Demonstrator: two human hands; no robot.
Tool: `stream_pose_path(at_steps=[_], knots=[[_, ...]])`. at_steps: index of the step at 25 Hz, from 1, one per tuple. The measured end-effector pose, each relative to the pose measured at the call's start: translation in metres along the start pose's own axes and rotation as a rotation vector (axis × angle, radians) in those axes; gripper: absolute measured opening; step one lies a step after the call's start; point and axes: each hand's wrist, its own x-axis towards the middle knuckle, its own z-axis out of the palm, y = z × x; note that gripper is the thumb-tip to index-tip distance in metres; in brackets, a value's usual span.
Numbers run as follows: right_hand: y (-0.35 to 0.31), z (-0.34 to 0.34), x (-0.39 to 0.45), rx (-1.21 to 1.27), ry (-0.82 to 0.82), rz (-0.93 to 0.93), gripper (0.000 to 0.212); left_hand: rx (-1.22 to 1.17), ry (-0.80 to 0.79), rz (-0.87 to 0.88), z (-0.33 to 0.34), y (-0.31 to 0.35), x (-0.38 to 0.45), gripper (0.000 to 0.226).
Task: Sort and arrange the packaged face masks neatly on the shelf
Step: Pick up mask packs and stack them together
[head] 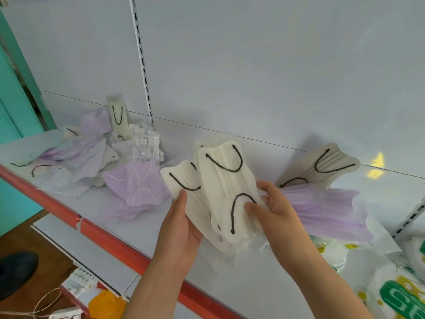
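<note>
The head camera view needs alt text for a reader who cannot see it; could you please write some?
Both hands, left hand and right hand, hold a fanned bunch of cream masks with black ear loops above a white shelf. Purple masks and more cream ones lie scattered left and right.

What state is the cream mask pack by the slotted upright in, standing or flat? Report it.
Standing. The cream mask pack is upright on end, leaning against the back panel behind the mask pile.

Both bare forearms reach in from the bottom, hands close together. Left hand point(184, 224) is cupped palm-up with its thumb pinching on top; right hand point(274, 203) curls in from the side, fingers gripping.
</note>
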Motion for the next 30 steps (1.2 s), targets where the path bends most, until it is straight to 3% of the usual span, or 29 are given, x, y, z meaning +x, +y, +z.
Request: stream_pose_path(at_steps=[3,6,9,11,14,16,19,23,26,28,30], knots=[[0.008,-0.002,-0.008,-0.064,0.055,0.002,0.007,0.131,-0.088,-0.001,0.002,-0.002,-0.004,0.034],[0.020,-0.007,-0.014,-0.067,0.226,0.007,0.048,0.232,-0.109,0.001,0.001,-0.007,-0.010,0.032],[0.030,-0.014,-0.023,-0.019,0.287,-0.003,0.061,0.277,-0.065,0.019,-0.002,-0.010,-0.014,0.033],[0.038,-0.020,-0.030,0.003,0.298,-0.054,0.043,0.363,-0.004,0.078,-0.003,-0.012,-0.015,0.030],[0.045,-0.026,-0.043,0.014,0.146,-0.068,0.015,0.467,0.006,0.149,0.003,-0.016,-0.022,0.040],[0.051,-0.030,-0.050,0.071,0.119,-0.026,0.008,0.487,-0.026,0.142,0.007,-0.022,-0.026,0.054],[0.055,-0.046,-0.064,0.202,0.210,0.040,0.008,0.487,-0.060,0.067,0.015,-0.033,-0.028,0.060],[0.059,-0.080,-0.085,0.206,0.395,0.017,0.012,0.351,-0.155,-0.019,0.043,-0.045,-0.038,0.047],[0.055,-0.104,-0.107,0.131,0.575,-0.013,0.034,0.561,-0.280,0.075,0.083,-0.058,-0.059,0.028],[0.049,-0.127,-0.127,-0.055,0.633,-0.073,0.037,0.644,-0.429,0.103,0.111,-0.074,-0.077,0.040],[0.039,-0.157,-0.157,-0.219,0.678,-0.152,0.031,0.631,-0.633,0.092,0.147,-0.098,-0.100,0.037]])
